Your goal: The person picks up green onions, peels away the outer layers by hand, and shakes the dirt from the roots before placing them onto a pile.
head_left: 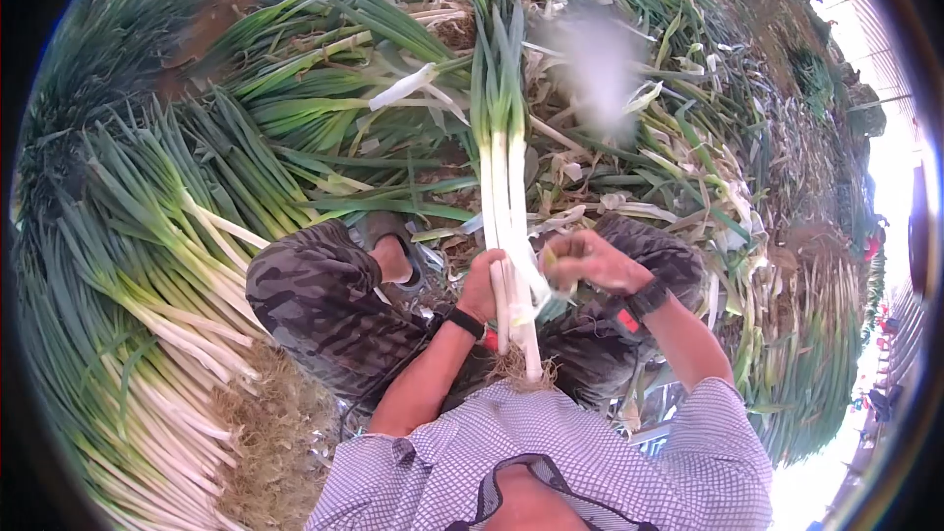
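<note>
My left hand (pixel 479 285) is wrapped round the white stalks of a small bunch of long green onions (pixel 506 187). The bunch lies lengthwise in front of me, its roots (pixel 521 370) toward my shirt and its green leaves pointing away. Just right of the stalks, my right hand (pixel 598 264) has its fingers curled and pinched at a pale strip of loose outer skin (pixel 536 280) and a small yellowish scrap. Motion smears those fingertips slightly, so the exact hold is hard to see.
Many green onions (pixel 147 305) lie in a heap at the left, roots inward. Peeled leaves and skins (pixel 649 157) cover the ground ahead and to the right. Another stack of onions (pixel 801 354) lies far right. My bent knees (pixel 324 285) flank the bunch. A whitish blur hides part of the upper middle.
</note>
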### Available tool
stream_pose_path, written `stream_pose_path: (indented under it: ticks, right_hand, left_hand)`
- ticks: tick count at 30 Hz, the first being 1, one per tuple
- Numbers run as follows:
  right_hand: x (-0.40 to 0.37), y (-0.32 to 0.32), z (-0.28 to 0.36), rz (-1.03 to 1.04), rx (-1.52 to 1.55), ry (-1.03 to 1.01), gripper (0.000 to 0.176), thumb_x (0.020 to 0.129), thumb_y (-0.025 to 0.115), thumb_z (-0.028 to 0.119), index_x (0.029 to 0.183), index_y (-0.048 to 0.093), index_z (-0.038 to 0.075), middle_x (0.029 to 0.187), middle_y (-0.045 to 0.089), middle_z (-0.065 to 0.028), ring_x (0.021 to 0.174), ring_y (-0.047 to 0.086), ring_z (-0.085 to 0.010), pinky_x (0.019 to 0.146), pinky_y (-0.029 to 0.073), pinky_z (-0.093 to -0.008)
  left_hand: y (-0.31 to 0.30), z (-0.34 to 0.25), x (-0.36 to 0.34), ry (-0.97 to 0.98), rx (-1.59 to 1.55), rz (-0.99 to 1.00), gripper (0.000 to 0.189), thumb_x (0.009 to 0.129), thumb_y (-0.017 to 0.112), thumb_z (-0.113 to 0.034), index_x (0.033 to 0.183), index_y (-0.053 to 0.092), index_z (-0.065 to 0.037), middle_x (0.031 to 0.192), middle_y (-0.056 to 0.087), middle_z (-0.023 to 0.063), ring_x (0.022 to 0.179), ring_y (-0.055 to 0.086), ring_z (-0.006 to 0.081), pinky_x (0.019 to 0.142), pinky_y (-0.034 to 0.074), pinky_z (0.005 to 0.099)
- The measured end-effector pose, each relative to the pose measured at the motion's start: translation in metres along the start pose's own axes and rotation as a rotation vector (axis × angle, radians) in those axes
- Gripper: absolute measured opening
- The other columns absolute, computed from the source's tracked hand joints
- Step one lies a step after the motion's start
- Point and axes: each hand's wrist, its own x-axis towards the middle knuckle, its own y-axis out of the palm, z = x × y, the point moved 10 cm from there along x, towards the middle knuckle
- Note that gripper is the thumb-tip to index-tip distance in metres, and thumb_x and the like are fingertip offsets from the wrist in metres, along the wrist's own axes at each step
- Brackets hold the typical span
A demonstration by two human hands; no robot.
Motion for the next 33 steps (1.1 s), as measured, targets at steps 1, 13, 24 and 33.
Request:
stream_pose_path:
  ticks: [1,13,24,33]
  right_hand:
    - [0.004,-0.022,-0.007,-0.169,-0.050,0.012,0.023,0.094,0.067,0.025,0.097,0.066,0.002,0.070,0.059,0.0033,0.060,0.053,-0.0054,0.054,0.043,-0.0211]
    - [-0.062,0.105,-0.026,0.474,-0.551,0.094,0.024,0.095,0.064,0.024,0.095,0.066,0.000,0.072,0.062,-0.0068,0.063,0.055,-0.0190,0.061,0.048,-0.0364]
    - [-0.187,-0.091,0.090,-0.973,0.099,-0.568,0.014,0.083,0.075,0.013,0.085,0.065,0.003,0.077,0.063,-0.0025,0.063,0.062,-0.0155,0.053,0.049,-0.0271]
    - [-0.046,0.131,0.054,0.224,-0.145,-0.261,0.019,0.092,0.068,0.018,0.091,0.068,-0.001,0.065,0.054,-0.0001,0.059,0.047,-0.0074,0.053,0.036,-0.0284]
  left_hand:
    - [0.005,0.000,0.001,-0.025,-0.085,0.045,0.033,0.092,0.055,-0.025,0.110,0.062,0.001,0.091,0.069,0.0107,0.076,0.068,0.0211,0.069,0.059,0.0357]
    - [-0.001,-0.026,0.000,0.101,0.327,-0.194,0.023,0.091,0.069,-0.022,0.099,0.065,0.000,0.082,0.069,0.0072,0.065,0.068,0.0167,0.055,0.058,0.0303]
    - [-0.015,-0.031,0.004,0.120,0.108,-0.158,0.028,0.093,0.068,-0.026,0.105,0.062,-0.001,0.081,0.068,0.0073,0.062,0.065,0.0156,0.051,0.056,0.0303]
    - [-0.001,0.000,0.016,0.066,0.357,-0.141,0.045,0.089,0.073,-0.043,0.105,0.059,-0.004,0.089,0.066,0.0084,0.077,0.068,0.0170,0.065,0.059,0.0344]
